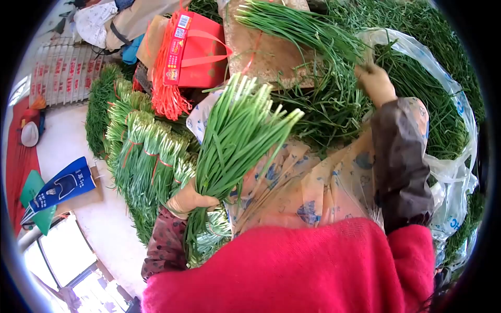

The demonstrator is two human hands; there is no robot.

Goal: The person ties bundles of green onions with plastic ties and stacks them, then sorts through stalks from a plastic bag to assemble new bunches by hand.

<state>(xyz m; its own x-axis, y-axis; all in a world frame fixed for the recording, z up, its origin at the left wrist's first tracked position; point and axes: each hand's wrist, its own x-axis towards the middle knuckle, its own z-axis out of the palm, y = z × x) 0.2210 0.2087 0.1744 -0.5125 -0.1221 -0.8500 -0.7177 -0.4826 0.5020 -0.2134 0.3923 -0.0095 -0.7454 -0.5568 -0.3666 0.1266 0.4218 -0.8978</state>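
Hands (194,201) (374,84) curled (both), holding leafy green bunches (235,141) (300,28)

Produce-bundling workspace | stacked tied bundles (143,151) | loose greens (404,21) | plastic bag (465,112) | red ties (168,101)

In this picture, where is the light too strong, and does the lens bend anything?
Head view throughout: dark-framed white panes at lower left are overexposed; the clear plastic bag shows whitish glare; the wide lens seems to bow the outer scene, with black corners; the right hand looks slightly soft, perhaps from motion.
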